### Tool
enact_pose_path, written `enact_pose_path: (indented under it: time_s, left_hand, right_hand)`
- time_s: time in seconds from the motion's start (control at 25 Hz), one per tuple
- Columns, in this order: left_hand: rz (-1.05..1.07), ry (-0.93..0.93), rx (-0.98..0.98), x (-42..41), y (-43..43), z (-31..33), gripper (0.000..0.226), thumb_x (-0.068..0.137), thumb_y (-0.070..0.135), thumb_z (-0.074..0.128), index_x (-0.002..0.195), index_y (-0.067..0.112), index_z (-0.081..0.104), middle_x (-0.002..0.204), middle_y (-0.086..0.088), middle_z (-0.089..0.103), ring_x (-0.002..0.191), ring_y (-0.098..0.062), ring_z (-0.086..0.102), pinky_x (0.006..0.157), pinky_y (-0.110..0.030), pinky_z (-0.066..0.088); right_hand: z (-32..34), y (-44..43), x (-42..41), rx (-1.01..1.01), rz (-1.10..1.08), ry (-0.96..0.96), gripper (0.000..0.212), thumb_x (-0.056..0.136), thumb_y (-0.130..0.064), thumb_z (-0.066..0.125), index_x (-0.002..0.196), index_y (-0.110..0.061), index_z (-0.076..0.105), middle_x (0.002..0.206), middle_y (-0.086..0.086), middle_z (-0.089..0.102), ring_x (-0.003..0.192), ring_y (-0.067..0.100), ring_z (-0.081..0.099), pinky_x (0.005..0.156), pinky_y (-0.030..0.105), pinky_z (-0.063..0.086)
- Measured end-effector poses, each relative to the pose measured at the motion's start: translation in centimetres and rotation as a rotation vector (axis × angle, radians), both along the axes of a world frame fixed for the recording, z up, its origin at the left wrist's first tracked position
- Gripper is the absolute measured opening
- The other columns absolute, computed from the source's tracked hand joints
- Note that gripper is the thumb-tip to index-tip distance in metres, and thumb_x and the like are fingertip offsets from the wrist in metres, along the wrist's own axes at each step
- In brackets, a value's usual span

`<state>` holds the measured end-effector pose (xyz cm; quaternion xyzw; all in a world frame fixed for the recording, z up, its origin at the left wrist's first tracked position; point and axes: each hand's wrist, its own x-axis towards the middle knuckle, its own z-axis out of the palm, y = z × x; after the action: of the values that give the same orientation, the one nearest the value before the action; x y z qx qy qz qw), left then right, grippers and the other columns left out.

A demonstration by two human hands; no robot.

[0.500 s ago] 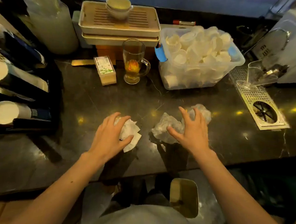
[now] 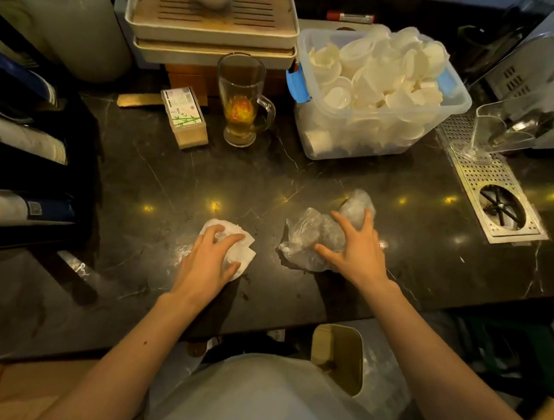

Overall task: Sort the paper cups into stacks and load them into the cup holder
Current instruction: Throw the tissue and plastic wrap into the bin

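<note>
A clear plastic bin (image 2: 454,100) at the back right holds several loose white paper cups (image 2: 376,73). The dark cup holder (image 2: 37,171) stands at the left edge with stacks of cups lying in its slots. On the dark marble counter (image 2: 181,179), my left hand (image 2: 208,264) presses down on a crumpled white tissue (image 2: 239,254). My right hand (image 2: 357,249) lies with spread fingers on a crumpled clear plastic bag (image 2: 312,237). Neither hand holds a cup.
A glass mug of tea (image 2: 243,102) and a small toothpick box (image 2: 184,118) stand at the back centre before stacked tea trays (image 2: 211,26). A steel drain grate with a rinser (image 2: 494,195) lies at the right. Below the counter edge is a bin (image 2: 338,357).
The view has tilted down a little. Both hands stay on the tissue and the plastic bag, nearly as before.
</note>
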<state>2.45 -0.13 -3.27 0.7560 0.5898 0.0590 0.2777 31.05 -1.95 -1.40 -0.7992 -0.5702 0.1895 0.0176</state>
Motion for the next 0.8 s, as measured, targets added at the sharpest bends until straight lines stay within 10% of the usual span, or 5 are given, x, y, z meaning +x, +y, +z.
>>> enact_pose_path:
  time_s: [0.24,0.8]
  left_hand:
    - [0.108,-0.094,0.026,1.1,-0.4,-0.8,0.038,0.087,0.014,0.065,0.125,0.020,0.062,0.129,0.001,0.049,0.116,-0.020,0.052,0.086,-0.024,0.038]
    - [0.058,-0.258,0.151,7.5,-5.4,2.6,0.033,0.084,0.009,0.071,0.116,0.019,0.067,0.123,0.004,0.056,0.110,-0.002,0.049,0.093,-0.001,0.028]
  right_hand:
    - [-0.8,-0.3,0.4,0.110,0.058,0.122,0.048,0.093,-0.033,0.063,0.137,-0.018,0.052,0.129,0.004,0.054,0.117,0.026,0.055,0.085,0.039,0.047]
    - [0.5,-7.8,3.4,0.470,0.030,0.301,0.026,0.089,-0.018,0.068,0.114,-0.013,0.067,0.104,0.000,0.066,0.092,0.019,0.064,0.076,0.040,0.055]
